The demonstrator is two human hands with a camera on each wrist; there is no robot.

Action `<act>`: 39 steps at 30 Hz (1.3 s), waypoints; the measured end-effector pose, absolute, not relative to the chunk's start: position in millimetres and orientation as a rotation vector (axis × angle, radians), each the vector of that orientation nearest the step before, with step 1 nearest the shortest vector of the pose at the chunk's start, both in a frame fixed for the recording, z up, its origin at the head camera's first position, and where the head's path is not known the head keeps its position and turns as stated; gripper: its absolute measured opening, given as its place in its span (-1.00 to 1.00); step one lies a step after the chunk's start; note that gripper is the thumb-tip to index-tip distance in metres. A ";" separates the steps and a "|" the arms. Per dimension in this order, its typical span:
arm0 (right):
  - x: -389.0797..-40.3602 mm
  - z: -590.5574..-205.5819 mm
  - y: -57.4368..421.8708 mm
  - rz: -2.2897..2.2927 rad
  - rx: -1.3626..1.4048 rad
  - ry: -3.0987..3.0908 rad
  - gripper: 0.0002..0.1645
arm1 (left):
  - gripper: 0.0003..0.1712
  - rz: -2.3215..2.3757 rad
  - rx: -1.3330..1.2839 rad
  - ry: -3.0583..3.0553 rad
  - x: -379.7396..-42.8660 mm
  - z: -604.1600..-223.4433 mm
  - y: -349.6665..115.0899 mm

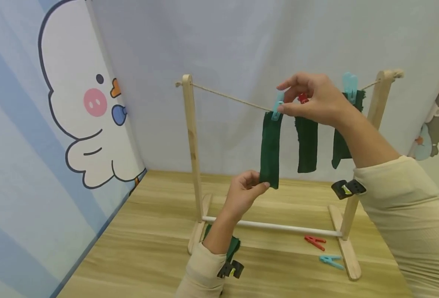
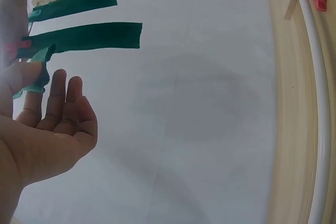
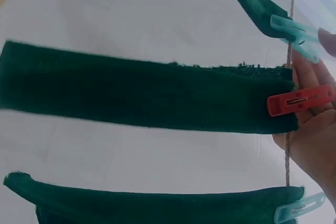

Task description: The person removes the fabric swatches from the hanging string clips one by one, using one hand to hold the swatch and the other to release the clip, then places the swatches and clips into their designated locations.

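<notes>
A dark green cloth strip (image 1: 270, 147) hangs from the rope (image 1: 230, 97), with a light blue clothespin (image 1: 276, 113) at its top end. My right hand (image 1: 317, 99) pinches this clothespin between thumb and fingers; in the right wrist view the clothespin (image 3: 286, 25) sits over the cloth and rope. Lower down, my left hand (image 1: 241, 194) pinches the strip's bottom edge, its other fingers loosely bent in the left wrist view. To the right hang a second green strip (image 1: 307, 145) under a red clothespin (image 3: 296, 100) and a third green strip (image 1: 341, 147) under another light blue clothespin (image 1: 350, 87).
The rope spans two wooden posts (image 1: 192, 145) joined low down by a white bar (image 1: 290, 229). A red clothespin (image 1: 315, 241) and a light blue clothespin (image 1: 331, 260) lie on the wood-grain table (image 1: 130, 248). More green cloth (image 1: 233, 247) lies partly hidden behind my left forearm.
</notes>
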State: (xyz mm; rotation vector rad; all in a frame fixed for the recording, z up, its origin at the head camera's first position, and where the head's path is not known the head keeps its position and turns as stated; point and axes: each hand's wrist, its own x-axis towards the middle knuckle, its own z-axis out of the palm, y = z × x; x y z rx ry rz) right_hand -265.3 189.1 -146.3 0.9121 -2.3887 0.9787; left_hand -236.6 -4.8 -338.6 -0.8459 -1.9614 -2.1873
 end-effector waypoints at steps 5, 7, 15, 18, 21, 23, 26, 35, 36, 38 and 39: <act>-261.2 -145.4 190.3 0.904 0.922 -2.370 -0.67 | -0.86 -2.204 -0.801 -1.978 -234.7 -337.2 -3.7; -260.1 -145.1 190.5 0.890 0.921 -2.362 -0.69 | -0.87 -2.202 -0.808 -1.982 -234.3 -336.2 -3.8; -256.7 -146.3 191.2 0.837 0.903 -2.327 -0.78 | -0.85 -2.264 -0.876 -1.873 -235.0 -340.2 1.2; -255.8 -147.1 191.0 0.817 0.865 -2.296 -0.80 | -0.86 -2.279 -0.851 -1.837 -235.7 -341.3 3.1; -255.1 -147.7 191.4 0.809 0.800 -2.236 -0.81 | -0.88 -2.280 -0.838 -1.795 -235.6 -341.7 4.3; -254.6 -147.3 192.1 0.812 0.751 -2.178 -0.81 | -0.88 -2.276 -0.838 -1.775 -234.9 -341.8 4.5; -254.0 -145.7 193.4 0.822 0.689 -2.082 -0.79 | -0.86 -2.274 -0.847 -1.763 -233.4 -341.5 4.1; -252.5 -146.2 195.4 0.880 0.683 -1.963 -0.77 | -0.83 -2.252 -0.824 -1.807 -230.1 -340.6 2.6; -252.3 -146.7 195.6 0.884 0.688 -1.959 -0.77 | -0.84 -2.250 -0.815 -1.817 -230.1 -340.7 2.1; -251.9 -147.8 195.9 0.892 0.701 -1.953 -0.76 | -0.84 -2.247 -0.803 -1.830 -230.2 -340.6 1.1; -251.5 -148.3 196.2 0.893 0.708 -1.952 -0.76 | -0.84 -2.244 -0.800 -1.836 -230.4 -340.7 0.4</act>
